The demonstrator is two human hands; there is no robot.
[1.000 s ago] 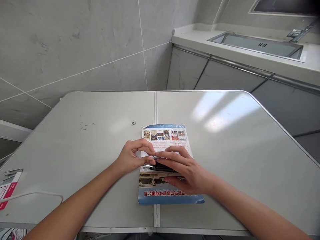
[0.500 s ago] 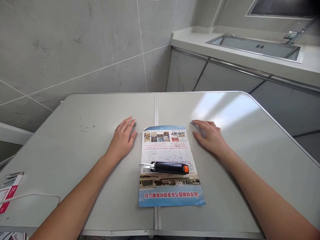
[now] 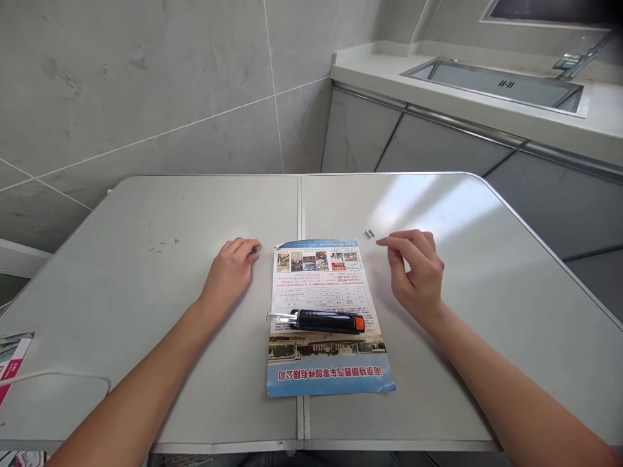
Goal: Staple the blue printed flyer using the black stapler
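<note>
My left hand (image 3: 231,269) rests on the table left of the sheet, fingers curled, with a small grey metal sliver at the fingertips that looks like a staple strip (image 3: 258,248). My right hand (image 3: 417,269) is open, right of the sheet. Its forefinger points left and its thumb is apart from it. Just beyond that fingertip lie short silver staple strips (image 3: 370,233). Between the hands is a printed leaflet (image 3: 331,379), upside down to me. Across it lies a black stapler (image 3: 326,321) with an orange end and a metal part sticking out left.
The grey folding table (image 3: 204,395) has a seam down its middle. At its left edge are a red and white packet (image 3: 14,363) and a white cable (image 3: 63,373). Behind are a tiled wall (image 3: 170,71) and a counter with a sink (image 3: 491,81).
My right hand has lifted from the staple strips, which now show, and its fingers have drawn in. My left fingers have curled from flat into a pinch.
</note>
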